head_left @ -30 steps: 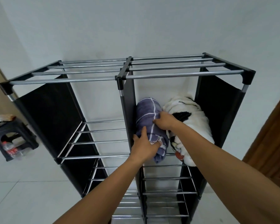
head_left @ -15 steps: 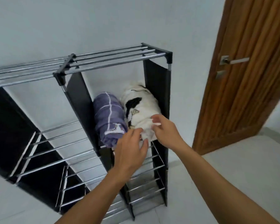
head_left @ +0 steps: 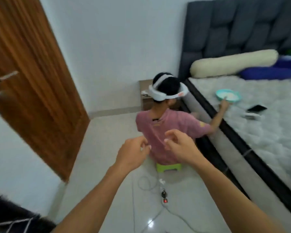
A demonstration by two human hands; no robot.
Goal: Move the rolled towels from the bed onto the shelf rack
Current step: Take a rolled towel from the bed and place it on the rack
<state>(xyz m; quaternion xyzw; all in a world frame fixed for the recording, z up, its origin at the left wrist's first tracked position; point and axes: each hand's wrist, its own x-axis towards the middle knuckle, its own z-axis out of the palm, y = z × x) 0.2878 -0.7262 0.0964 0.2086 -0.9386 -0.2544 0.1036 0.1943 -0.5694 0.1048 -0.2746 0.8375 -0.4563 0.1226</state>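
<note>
Fingers on both hands loosely curled, gripping nothing: left hand (head_left: 133, 153), right hand (head_left: 180, 145), side by side in mid-air, apart. No rolled towels visible; frame is motion-blurred. Bed (head_left: 267, 132) at right carries one cream bolster (head_left: 233, 63), one blue cloth (head_left: 269, 73), one teal bowl (head_left: 228, 95), one dark phone (head_left: 257, 108). One other person (head_left: 166, 125) sits on one green stool (head_left: 168, 167) beside the bed, a hand touching the bowl. One wooden door (head_left: 32, 81) left. One power strip (head_left: 165, 198) on the floor.

A corner of the black shelf rack (head_left: 15, 219) with metal bars shows at bottom left; bed (head_left: 265, 132) at right
</note>
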